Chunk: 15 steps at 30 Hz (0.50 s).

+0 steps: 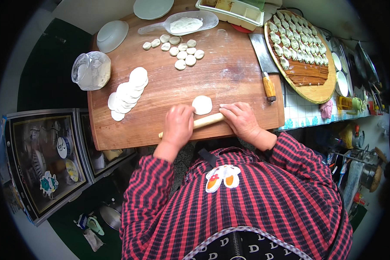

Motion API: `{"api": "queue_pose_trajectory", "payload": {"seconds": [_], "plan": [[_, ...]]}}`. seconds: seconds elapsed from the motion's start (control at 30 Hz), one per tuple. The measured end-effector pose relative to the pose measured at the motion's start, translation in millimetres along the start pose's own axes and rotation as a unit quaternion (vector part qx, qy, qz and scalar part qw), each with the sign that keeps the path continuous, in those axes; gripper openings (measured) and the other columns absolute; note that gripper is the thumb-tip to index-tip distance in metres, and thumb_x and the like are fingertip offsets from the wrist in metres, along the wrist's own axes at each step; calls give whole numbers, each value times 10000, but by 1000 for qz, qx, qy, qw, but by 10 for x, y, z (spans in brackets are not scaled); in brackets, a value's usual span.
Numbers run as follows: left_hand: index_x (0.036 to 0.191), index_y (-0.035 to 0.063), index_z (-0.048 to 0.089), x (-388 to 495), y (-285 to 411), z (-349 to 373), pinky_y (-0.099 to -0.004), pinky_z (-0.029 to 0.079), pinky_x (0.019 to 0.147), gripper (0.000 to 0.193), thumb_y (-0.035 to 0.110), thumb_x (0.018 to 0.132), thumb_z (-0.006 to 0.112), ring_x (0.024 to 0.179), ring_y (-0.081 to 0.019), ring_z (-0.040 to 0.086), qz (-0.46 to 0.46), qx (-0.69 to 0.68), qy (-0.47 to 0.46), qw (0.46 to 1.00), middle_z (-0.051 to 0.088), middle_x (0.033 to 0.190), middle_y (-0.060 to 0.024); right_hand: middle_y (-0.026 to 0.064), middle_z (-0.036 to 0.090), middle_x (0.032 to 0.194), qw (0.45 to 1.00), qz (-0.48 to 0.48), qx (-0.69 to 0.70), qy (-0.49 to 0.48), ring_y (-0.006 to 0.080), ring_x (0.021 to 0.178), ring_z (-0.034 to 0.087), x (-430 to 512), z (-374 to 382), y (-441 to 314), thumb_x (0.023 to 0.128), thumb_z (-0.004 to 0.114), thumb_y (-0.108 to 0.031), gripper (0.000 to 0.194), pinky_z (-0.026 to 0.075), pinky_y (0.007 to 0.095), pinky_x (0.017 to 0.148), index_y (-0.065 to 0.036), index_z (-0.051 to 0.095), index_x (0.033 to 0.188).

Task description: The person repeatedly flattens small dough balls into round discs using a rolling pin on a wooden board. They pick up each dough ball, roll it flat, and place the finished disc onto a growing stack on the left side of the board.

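A thin wooden rolling pin lies slanted near the front edge of the wooden board. Its far right end is under my right hand, which is closed around it. My left hand rests over the pin's left part, fingertips at the left rim of a round dough wrapper. That wrapper lies flat just beyond the pin. Left of it, a fanned pile of rolled wrappers overlaps on the board. Several small flattened dough pieces sit farther back.
A cleaver lies at the board's right, beside a round woven tray of dumplings. Behind are a scoop of flour and a divided container. A bowl and a jar stand left.
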State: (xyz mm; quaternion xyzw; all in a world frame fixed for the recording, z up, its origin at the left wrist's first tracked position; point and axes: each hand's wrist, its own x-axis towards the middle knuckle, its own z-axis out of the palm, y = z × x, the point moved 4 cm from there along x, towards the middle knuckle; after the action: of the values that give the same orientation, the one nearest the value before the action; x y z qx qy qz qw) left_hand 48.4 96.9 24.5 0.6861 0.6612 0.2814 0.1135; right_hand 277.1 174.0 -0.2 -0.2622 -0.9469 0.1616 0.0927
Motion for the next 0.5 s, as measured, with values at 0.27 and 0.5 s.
{"api": "queue_pose_trajectory", "payload": {"seconds": [0.27, 0.5], "plan": [[1385, 123, 656, -74, -159, 20, -503, 422, 1132, 446, 264, 963, 674, 1339, -291, 571, -32, 125, 11, 992, 637, 1407, -69, 123, 555, 1575, 984, -9, -154, 88, 295, 1485, 461, 997, -40, 24, 1042, 581, -393, 558, 349, 482, 1211, -46, 585, 1479], [1069, 135, 707, 277, -253, 147, -486, 535, 946, 189, 82, 893, 663, 1107, -348, 639, -18, 43, -44, 998, 695, 1094, -91, 126, 609, 1507, 996, -34, -57, 53, 299, 1396, 542, 410, -8, -65, 981, 674, -300, 523, 427, 473, 1126, -35, 608, 1427]]}}
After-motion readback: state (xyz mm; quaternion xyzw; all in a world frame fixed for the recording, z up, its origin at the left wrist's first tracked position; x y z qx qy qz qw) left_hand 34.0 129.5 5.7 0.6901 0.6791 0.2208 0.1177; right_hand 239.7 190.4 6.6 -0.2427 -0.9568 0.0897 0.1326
